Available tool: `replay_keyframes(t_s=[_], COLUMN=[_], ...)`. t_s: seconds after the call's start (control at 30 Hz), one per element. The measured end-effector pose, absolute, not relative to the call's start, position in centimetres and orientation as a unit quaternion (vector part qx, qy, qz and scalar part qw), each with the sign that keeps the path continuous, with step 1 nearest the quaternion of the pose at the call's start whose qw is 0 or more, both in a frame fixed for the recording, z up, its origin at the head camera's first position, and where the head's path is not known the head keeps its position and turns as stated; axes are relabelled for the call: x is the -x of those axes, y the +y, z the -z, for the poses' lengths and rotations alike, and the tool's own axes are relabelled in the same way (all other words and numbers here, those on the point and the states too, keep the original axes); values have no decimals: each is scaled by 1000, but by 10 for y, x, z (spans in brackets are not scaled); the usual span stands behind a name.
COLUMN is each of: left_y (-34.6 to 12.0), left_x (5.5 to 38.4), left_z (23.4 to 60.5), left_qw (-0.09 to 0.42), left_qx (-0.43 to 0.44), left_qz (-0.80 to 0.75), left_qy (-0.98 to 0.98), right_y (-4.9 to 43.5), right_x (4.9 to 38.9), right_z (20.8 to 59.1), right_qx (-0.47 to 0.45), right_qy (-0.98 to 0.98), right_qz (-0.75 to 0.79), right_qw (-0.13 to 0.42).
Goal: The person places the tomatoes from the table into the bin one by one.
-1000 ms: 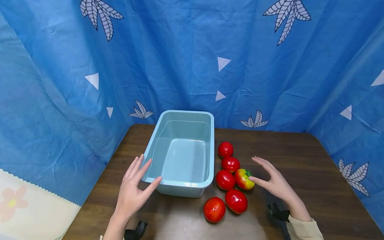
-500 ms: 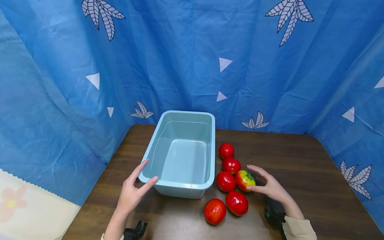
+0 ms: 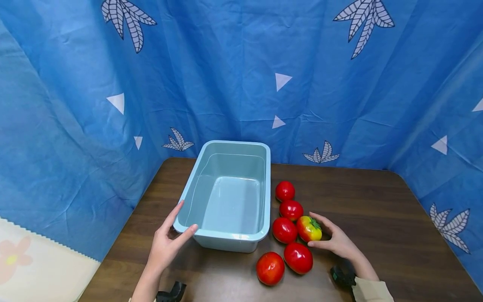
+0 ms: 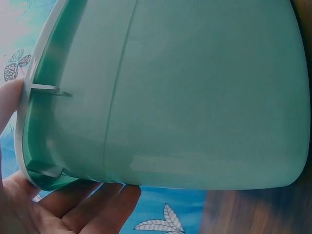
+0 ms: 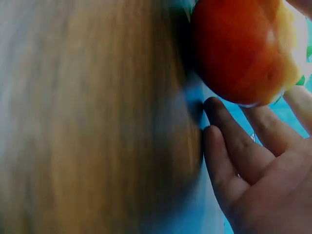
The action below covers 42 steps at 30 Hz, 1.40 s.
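Note:
A light blue plastic basin [image 3: 230, 205] stands on the table, its inside bare. At its near-left corner my left hand [image 3: 164, 247] grips the rim, thumb on the near side and fingers along the left side. The left wrist view shows the basin's outer wall [image 4: 195, 97] with fingers around the corner. My right hand [image 3: 336, 240] is around a red-and-yellow tomato [image 3: 309, 229] with a green leafy top. Index finger and thumb meet it on opposite sides. In the right wrist view the tomato [image 5: 234, 48] lies near the palm, with two lower fingers off it.
Several glossy red tomato-like fruits lie between the basin and my right hand, including an orange-red one [image 3: 270, 268] nearest me and one [image 3: 284, 191] farthest back. The dark wooden table [image 3: 362, 197] is bordered by a blue patterned curtain [image 3: 241, 84].
My left hand has come down onto the basin's corner. My right hand has moved left and closed in around the red-and-yellow tomato. Basin and fruits have stayed in place.

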State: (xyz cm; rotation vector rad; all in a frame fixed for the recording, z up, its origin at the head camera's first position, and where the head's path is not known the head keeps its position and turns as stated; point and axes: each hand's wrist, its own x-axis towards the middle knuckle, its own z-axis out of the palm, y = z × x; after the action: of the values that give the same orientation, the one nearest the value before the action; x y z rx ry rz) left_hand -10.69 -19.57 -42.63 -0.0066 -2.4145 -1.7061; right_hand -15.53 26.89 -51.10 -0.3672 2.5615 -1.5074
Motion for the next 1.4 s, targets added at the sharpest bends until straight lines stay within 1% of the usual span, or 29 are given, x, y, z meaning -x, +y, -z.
replay_keyframes(t_s=[0.43,0.67,0.97,1.4], left_y=[-194,-195,-194,-194], left_x=[106,110,108,108], left_z=[427,426,426,426], left_qw=[95,102,97,100], left_qx=[-1,7,0,-2], left_qz=[581,580,578,572], left_qy=[-808,-808,-810,-814], right_y=[264,264,267,265], right_x=[157,162,161,170], right_z=[510,507,489,464], right_qx=[100,94,111,122], right_qy=[852,850,858,854], right_qz=[507,512,496,503], right_qw=[87,76,69,57])
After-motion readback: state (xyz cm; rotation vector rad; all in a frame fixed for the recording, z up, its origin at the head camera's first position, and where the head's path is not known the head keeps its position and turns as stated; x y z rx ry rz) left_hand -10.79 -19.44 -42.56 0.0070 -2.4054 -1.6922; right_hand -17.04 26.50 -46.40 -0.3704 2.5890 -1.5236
